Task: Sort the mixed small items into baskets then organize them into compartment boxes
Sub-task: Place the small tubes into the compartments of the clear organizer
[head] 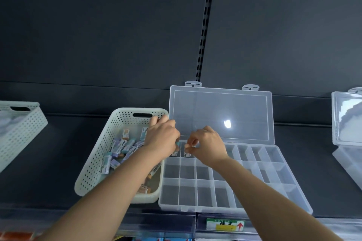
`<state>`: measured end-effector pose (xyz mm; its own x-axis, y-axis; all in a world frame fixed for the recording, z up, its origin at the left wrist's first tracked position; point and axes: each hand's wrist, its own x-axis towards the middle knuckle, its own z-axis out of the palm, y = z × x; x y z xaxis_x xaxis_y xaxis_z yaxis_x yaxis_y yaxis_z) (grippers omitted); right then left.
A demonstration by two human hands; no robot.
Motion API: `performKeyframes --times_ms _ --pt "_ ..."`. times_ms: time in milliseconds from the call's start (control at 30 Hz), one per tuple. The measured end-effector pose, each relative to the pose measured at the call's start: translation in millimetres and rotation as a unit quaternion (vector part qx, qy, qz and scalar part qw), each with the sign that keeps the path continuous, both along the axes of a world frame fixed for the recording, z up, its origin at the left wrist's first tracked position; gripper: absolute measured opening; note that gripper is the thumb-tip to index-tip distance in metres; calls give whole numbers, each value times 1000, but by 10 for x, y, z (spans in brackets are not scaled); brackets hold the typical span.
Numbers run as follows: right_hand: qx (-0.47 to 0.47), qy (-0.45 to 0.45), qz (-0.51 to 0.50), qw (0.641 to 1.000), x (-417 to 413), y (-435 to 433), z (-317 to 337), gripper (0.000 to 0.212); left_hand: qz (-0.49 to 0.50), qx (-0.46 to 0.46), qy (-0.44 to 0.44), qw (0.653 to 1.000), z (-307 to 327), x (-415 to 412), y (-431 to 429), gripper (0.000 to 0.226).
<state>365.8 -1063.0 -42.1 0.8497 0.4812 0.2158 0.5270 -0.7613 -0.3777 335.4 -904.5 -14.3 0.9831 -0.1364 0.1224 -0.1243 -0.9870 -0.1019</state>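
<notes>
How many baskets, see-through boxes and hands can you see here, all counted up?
White baskets: 2, the middle basket and the left-edge basket
Clear compartment boxes: 2, the open middle box and the right-edge box
Hands: 2, the left hand and the right hand
Total: 6

Red upward arrow on shelf-edge label [225,224], beside characters too blurred to read on green and yellow bands. Barcode strips on small packs [125,146] in basket [121,115], illegible.
</notes>
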Motion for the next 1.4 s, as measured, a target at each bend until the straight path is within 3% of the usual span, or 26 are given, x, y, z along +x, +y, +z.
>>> performKeyframes --times_ms 300,467,567,667,833,967,1033,1100,1233,1400 --pt "-15 -26 3 1000 7 -38 9 22 4 -21 6 1000 -8 14 43 35" --pt "18 -56 13 998 13 28 111 29 14 -156 -38 987 165 -59 215 19" --pt "46 -90 43 994 -27 239 267 23 73 -234 -55 968 258 -182 536 21" --pt "38 -83 99 991 -131 554 407 20 143 -195 -1 970 244 -362 891 23" --pt "-130 -5 181 975 -284 1097 415 22 188 -101 137 967 105 -647 1125 15" --pt "-257 -7 155 954 -328 1345 260 20 188 -74 160 966 -7 -713 1046 21" --pt "-282 23 127 951 -316 1399 192 29 195 -94 165 962 -76 -715 1028 22" --pt "-287 56 113 949 -285 1437 159 40 201 -125 160 958 -109 -711 1033 22" --pt "-255 90 85 959 -228 1505 163 22 206 -177 100 957 -69 -721 1075 15" --pt "-246 121 66 959 -229 1538 146 23 225 -241 24 944 -47 -717 1157 10"
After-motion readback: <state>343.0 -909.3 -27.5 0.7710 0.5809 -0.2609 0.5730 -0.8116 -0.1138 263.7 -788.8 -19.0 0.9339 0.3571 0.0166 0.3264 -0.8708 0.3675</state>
